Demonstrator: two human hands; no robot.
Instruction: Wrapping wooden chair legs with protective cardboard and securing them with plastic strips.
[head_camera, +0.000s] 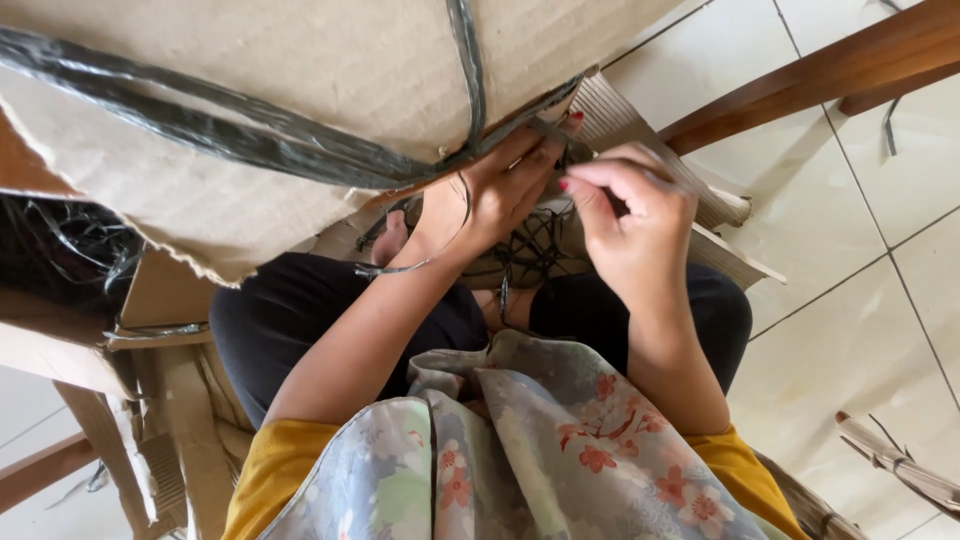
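Head view: your left hand (500, 195) presses against the dark plastic strapping (250, 135) where its bands cross on the torn cardboard sheet (300, 60), fingers curled on the bands; your right hand (630, 215) pinches a strap end at the same knot, above your lap; step in hand looks like working the knot; next move calls for a firm, steady two-handed pinch; tiled floor (850, 300) lies beyond.
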